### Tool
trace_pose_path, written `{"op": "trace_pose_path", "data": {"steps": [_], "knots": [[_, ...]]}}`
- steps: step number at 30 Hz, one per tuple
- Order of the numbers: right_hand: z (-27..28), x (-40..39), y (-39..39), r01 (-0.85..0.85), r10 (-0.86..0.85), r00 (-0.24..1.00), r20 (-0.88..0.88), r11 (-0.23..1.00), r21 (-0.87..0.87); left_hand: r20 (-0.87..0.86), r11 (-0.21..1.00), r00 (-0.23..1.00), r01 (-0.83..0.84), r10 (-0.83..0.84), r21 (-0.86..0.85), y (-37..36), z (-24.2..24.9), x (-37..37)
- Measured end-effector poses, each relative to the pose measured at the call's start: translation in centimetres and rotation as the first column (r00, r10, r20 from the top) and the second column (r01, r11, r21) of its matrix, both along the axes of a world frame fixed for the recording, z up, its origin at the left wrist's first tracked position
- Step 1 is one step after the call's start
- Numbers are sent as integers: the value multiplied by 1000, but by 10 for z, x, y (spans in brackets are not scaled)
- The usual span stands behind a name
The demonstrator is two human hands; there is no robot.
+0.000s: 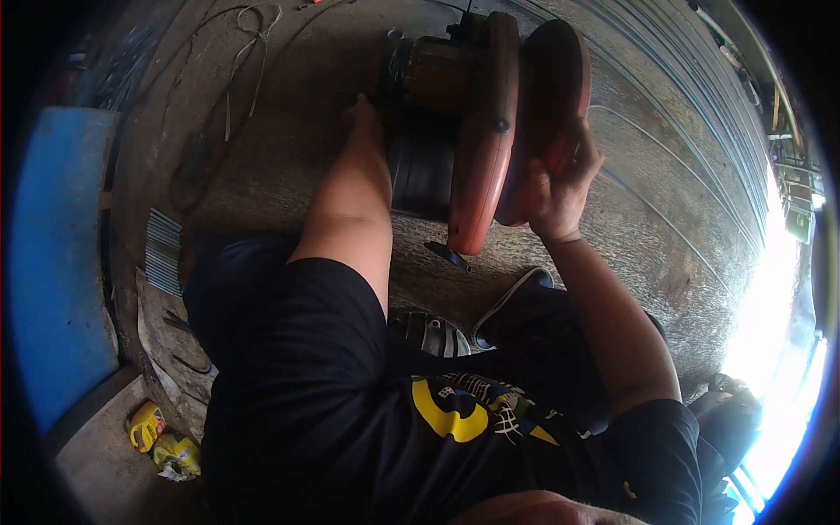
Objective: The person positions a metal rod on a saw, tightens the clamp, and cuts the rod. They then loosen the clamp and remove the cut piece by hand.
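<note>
Item: cut-off saw [477, 131], on the concrete floor [262, 175] ahead. Right hand [560, 179] clamped on its red guard; left hand [363, 114] at the motor, grip unclear. Likely heavy, rigid; best held by guard and body.

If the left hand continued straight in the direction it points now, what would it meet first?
The left hand points forward along the machine's dark motor housing. It seems to touch that housing already, so it would probably meet it first; depth is unclear, and the fingers are hidden.

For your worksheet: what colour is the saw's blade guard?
Orange-red; the blade guard shows best in the head view.
</note>
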State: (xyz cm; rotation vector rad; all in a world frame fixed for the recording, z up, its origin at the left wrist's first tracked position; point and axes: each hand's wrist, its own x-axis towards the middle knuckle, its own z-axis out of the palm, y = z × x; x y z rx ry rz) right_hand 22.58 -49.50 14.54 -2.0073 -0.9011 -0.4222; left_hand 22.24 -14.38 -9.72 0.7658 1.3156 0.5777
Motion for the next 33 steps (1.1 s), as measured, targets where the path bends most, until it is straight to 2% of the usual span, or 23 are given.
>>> {"op": "trace_pose_path", "data": {"steps": [3, 4, 5, 8, 12, 13, 14, 18, 20, 21, 23, 24, 26, 29, 30, 32, 33], "knots": [[2, -1, 0, -1, 1, 1000, -7, 1000, 3, 38, 1000, 999, -4, 4, -14, -13, 19, -5], [2, -1, 0, 1, -1, 1000, -7, 1000, -2, -164, 956, 964, 236, -208, 177, -11, 17, -8], [2, -1, 0, 3, -3, 1000, -7, 1000, -7, -392, 821, 848, 485, -357, 303, -10, 14, -10], [2, -1, 1, 1, -1, 1000, -16, 1000, 8, -309, 818, 881, 456, -358, 350, -13, 18, -13], [0, 0, 0, 3, -3, 1000, -1, 1000, -3, -282, 827, 892, 439, -354, 351, -13, 18, -10], [0, 1, 0, -3, 3, 1000, -7, 1000, 6, -155, 946, 965, 242, -211, 216, -16, 24, -7], [0, 1, 0, -9, 9, 1000, -13, 1000, 15, -53, 998, 998, 39, -37, 50, -18, 31, -5], [0, 0, 0, 0, 1, 1000, -29, 1000, 10, -96, 991, 987, 129, -127, 22, 2, -8, 0], [0, 0, 0, 5, -5, 1000, -26, 1000, 14, -288, 922, 932, 296, -222, 248, 7, -29, 1], [-1, 0, 0, 6, -5, 1000, -26, 1000, 14, -288, 922, 931, 297, -222, 249, 6, -23, 1], [-1, 0, 0, 11, -11, 1000, -21, 1000, 8, -166, 985, 973, 169, -162, 28, 2, -3, 1], [0, 0, 0, 11, -11, 1000, -19, 1000, 7, -165, 985, 973, 170, -163, 28, 3, -9, 1], [0, 0, 0, 3, -3, 1000, -1, 1000, 1, -286, 898, 909, 374, -305, 231, 3, -21, 0], [0, 0, 0, 1, -1, 1000, 0, 1000, 4, -290, 877, 910, 379, -296, 295, 9, -39, 2], [0, 0, 0, 3, -3, 1000, 0, 1000, 4, -290, 877, 910, 380, -297, 294, 9, -35, 2], [0, 0, 0, -1, 1, 1000, -22, 1000, 9, -477, 869, 808, 468, -346, 162, 10, -25, 3], [1, 0, 0, 1, -1, 1000, -22, 1000, 9, -477, 868, 807, 470, -348, 162, 9, -19, 2]]}}
